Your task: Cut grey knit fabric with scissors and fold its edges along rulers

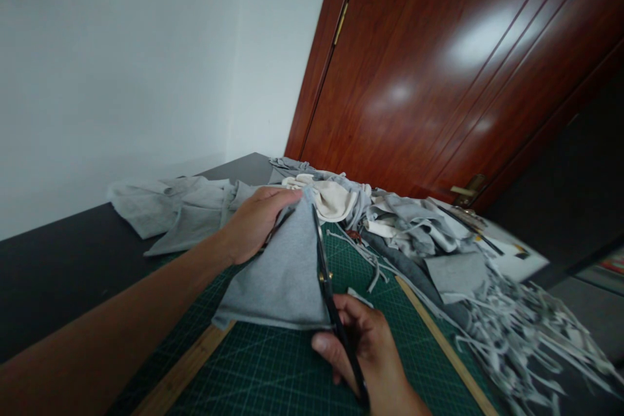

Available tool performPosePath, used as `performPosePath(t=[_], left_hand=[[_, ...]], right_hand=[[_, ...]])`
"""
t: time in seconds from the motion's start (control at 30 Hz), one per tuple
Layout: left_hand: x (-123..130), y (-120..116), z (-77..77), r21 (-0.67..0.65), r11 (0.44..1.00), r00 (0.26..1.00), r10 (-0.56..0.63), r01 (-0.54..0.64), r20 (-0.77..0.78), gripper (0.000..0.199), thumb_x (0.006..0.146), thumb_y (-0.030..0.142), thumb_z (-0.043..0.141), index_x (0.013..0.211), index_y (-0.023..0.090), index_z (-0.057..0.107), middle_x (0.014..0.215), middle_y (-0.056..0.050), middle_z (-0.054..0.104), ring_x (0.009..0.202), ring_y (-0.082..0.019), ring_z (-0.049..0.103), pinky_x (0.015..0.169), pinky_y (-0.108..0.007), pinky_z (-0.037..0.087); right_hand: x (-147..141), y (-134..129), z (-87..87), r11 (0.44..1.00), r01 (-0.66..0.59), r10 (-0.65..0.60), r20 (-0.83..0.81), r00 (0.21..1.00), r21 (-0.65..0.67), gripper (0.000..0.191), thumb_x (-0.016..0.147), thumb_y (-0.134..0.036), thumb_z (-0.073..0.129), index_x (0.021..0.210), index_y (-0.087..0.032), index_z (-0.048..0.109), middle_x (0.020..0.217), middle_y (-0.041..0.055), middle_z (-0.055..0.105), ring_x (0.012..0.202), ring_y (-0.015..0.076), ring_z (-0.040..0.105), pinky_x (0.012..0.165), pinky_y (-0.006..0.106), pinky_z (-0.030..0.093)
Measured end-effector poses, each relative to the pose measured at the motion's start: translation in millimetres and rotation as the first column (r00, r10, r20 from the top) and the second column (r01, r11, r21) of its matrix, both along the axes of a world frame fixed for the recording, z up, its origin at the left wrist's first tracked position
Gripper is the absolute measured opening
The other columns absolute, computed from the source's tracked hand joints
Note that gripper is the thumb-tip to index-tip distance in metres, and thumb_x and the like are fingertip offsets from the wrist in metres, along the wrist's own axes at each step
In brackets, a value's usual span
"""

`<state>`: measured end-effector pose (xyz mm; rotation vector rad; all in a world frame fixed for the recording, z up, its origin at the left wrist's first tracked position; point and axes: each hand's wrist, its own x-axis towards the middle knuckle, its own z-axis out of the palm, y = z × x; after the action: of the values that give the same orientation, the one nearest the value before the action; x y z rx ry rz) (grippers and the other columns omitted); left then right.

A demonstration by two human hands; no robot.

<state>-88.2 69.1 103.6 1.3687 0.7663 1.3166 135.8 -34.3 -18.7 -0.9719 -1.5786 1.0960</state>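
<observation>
My left hand [258, 218] pinches the top corner of a grey piece of fabric [280, 279], which hangs down in a rough triangle above the green cutting mat [263, 370]. In my right hand [368, 344] is a pair of black-handled scissors [327, 286], pointing up and away from me. Their blades lie along the right edge of the fabric; whether they are parted I cannot tell. Part of the left fingers is hidden behind the fabric.
Wooden rulers [443, 341] lie on the mat. Grey cloth pieces [190, 208] sit at the left, with a white cloth [334, 200] behind my hands. Thin fabric strips [517, 338] pile up at the right. Beyond stand a white wall and a brown door [390, 78].
</observation>
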Motion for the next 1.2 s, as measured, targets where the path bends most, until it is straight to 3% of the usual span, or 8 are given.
performPosePath(t=[0.27,0.4,0.67,1.2], left_hand=[[-1.5,-3.6,1.6,-0.092,0.987,0.991,-0.133,0.132,-0.005,0.027,0.064,0.039,0.090,0.075,0.018,0.076,0.069,-0.002,0.075,0.057,-0.016,0.063,0.054,-0.026,0.048],[-2.5,-5.6,2.9,-0.114,0.985,0.990,-0.136,0.132,-0.035,0.024,0.062,0.031,0.088,0.077,0.017,0.076,0.069,-0.001,0.075,0.056,-0.014,0.062,0.053,-0.024,0.048],[-3.7,-7.9,2.7,-0.070,0.991,0.983,-0.119,0.110,-0.141,0.022,0.065,0.034,0.085,0.072,0.018,0.070,0.066,0.001,0.069,0.061,-0.015,0.061,0.057,-0.026,0.047],[-4.1,-6.5,1.0,-0.026,0.993,0.970,-0.122,0.119,-0.209,0.024,0.066,0.036,0.085,0.070,0.018,0.070,0.071,-0.002,0.070,0.060,-0.015,0.058,0.057,-0.026,0.045]], right_hand=[[0.4,-0.1,-0.4,1.000,-0.018,0.018,0.001,1.000,0.001,0.055,0.078,-0.063,0.095,0.112,-0.021,0.079,0.064,-0.0068,0.058,0.046,0.0078,0.040,0.040,0.016,0.036],[1.3,0.9,-2.8,1.000,-0.021,0.021,-0.006,1.000,0.019,0.056,0.077,-0.064,0.095,0.110,-0.021,0.080,0.064,-0.0068,0.057,0.047,0.0080,0.039,0.040,0.016,0.035],[2.6,2.8,-4.7,1.000,-0.015,0.015,-0.020,1.000,0.014,0.065,0.071,-0.068,0.097,0.112,-0.020,0.080,0.067,-0.0054,0.057,0.051,0.0096,0.042,0.041,0.018,0.036],[0.2,0.9,-1.5,1.000,-0.007,0.007,-0.006,1.000,0.018,0.063,0.073,-0.069,0.096,0.109,-0.020,0.078,0.066,-0.0066,0.053,0.049,0.0097,0.042,0.042,0.020,0.033]])
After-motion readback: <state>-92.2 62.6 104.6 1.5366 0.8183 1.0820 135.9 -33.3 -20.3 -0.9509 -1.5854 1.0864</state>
